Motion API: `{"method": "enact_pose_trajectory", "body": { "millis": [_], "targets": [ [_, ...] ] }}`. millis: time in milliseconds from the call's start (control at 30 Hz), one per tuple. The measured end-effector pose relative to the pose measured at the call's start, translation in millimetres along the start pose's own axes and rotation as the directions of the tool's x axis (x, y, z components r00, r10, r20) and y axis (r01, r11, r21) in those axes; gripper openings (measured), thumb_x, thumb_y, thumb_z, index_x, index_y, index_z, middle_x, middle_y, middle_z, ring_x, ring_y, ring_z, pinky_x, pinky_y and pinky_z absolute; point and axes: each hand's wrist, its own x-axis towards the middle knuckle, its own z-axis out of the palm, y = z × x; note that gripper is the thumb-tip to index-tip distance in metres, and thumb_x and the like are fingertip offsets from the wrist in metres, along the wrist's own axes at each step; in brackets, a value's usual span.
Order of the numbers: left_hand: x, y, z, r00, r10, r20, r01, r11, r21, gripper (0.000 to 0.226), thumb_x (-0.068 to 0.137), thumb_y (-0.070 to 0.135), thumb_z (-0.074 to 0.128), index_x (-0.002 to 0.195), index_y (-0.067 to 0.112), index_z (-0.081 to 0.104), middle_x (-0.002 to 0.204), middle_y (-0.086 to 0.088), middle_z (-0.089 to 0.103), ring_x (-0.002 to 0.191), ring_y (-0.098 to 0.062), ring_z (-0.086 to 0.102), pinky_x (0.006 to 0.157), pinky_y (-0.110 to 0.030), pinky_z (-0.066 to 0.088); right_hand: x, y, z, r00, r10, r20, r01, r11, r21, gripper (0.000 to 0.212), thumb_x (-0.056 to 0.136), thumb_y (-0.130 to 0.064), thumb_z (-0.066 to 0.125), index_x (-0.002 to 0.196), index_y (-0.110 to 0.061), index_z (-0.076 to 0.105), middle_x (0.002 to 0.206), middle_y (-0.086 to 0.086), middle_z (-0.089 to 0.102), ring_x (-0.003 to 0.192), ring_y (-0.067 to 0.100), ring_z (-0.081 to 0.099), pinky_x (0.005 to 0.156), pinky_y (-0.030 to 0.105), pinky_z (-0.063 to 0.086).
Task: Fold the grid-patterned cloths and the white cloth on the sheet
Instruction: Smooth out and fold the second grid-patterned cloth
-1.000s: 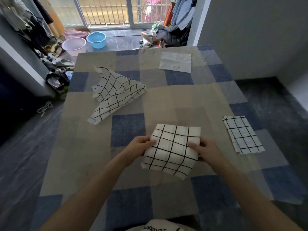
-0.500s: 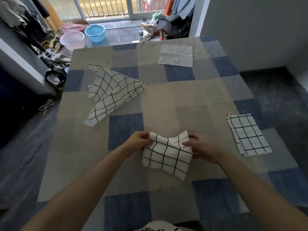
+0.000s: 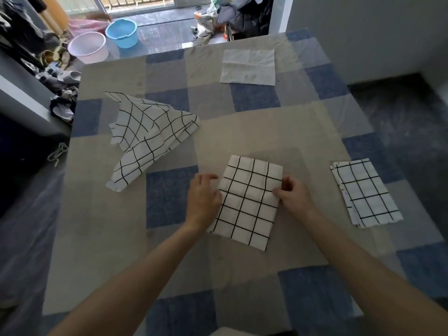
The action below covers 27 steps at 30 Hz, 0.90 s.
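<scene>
- Comparing this moment with the view half a second back, we find the middle grid-patterned cloth no longer bunched and lifted between the hands; it now lies flat on the sheet as a narrow, doubled rectangle.
- We see the left hand resting at the cloth's left edge, fingers loosely extended; its grip holds nothing that we can make out.
- We see the right hand at the right edge, fingers curled in a pinch on the fabric.
- We judge that this fold is just laid down and that only smoothing or a release is left for this piece.
- We note a folded grid cloth lying well apart on the right side of the sheet.
- We note the loose grid cloth lying crumpled to the upper left; we judge it not yet folded.
- We note the white cloth lying flat at the far end; whether it is already folded, we cannot tell.
- We judge the task roughly half complete.
</scene>
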Motion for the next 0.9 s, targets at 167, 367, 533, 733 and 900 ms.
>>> {"method": "enact_pose_trajectory", "body": {
  "millis": [167, 367, 533, 733, 900],
  "targets": [
    [-32.7, -9.5, 27.8, 0.849, 0.295, 0.438, -0.429, 0.870, 0.245, 0.040, 0.088, 0.026, 0.053, 0.128, 0.027, 0.050, 0.144, 0.004, 0.040, 0.131, -0.020, 0.036, 0.108, -0.038, 0.029, -2.7, 7.5, 0.1, 0.998, -0.037, 0.060, 0.041, 0.997, -0.064, 0.011, 0.086, -0.006, 0.066, 0.088, -0.017, 0.066, 0.091, 0.005, 0.071, 0.086, 0.019, 0.065, 0.082, 0.038, 0.053],
    [-36.2, -19.3, 29.0, 0.813, 0.265, 0.518, -0.481, 0.807, 0.342, 0.060, 0.090, 0.031, 0.048, 0.148, 0.029, 0.030, 0.160, 0.005, 0.015, 0.146, -0.020, 0.010, 0.119, -0.042, 0.007, -25.4, 2.7, -3.5, 0.973, -0.203, 0.108, 0.214, 0.972, -0.100, 0.015, 0.083, 0.002, 0.067, 0.077, -0.010, 0.060, 0.080, -0.001, 0.066, 0.076, 0.004, 0.062, 0.072, 0.021, 0.050],
    [-38.4, -32.1, 14.5, 0.860, 0.221, 0.459, -0.420, 0.818, 0.392, 0.068, 0.082, 0.040, 0.030, 0.147, 0.022, 0.035, 0.154, -0.006, 0.031, 0.145, -0.030, 0.020, 0.119, -0.045, 0.010, -48.7, 13.4, -2.1, 0.919, -0.364, 0.153, 0.394, 0.871, -0.293, 0.032, 0.069, 0.015, 0.062, 0.070, -0.017, 0.059, 0.092, -0.003, 0.063, 0.094, 0.011, 0.062, 0.080, 0.028, 0.052],
    [-46.8, -60.2, -3.0, 0.924, 0.100, 0.369, -0.255, 0.881, 0.399, 0.069, 0.091, 0.033, 0.052, 0.153, 0.024, 0.023, 0.161, 0.000, 0.015, 0.148, -0.023, 0.003, 0.119, -0.044, 0.005, -65.8, 44.6, 4.0, 0.894, -0.400, 0.202, 0.445, 0.742, -0.502, 0.034, 0.071, 0.012, 0.061, 0.069, -0.022, 0.059, 0.099, -0.002, 0.055, 0.102, 0.013, 0.049, 0.084, 0.009, 0.034],
    [-58.7, -65.6, -14.8, 0.953, 0.004, 0.302, -0.122, 0.920, 0.371, 0.062, 0.091, 0.041, 0.049, 0.147, 0.025, 0.030, 0.160, 0.000, 0.013, 0.146, -0.022, 0.009, 0.117, -0.044, 0.011, -71.0, 62.0, 9.6, 0.874, -0.449, 0.185, 0.470, 0.683, -0.559, 0.025, 0.070, 0.010, 0.064, 0.074, -0.014, 0.065, 0.108, 0.005, 0.055, 0.107, 0.017, 0.046, 0.089, 0.023, 0.036]
  ]
}}
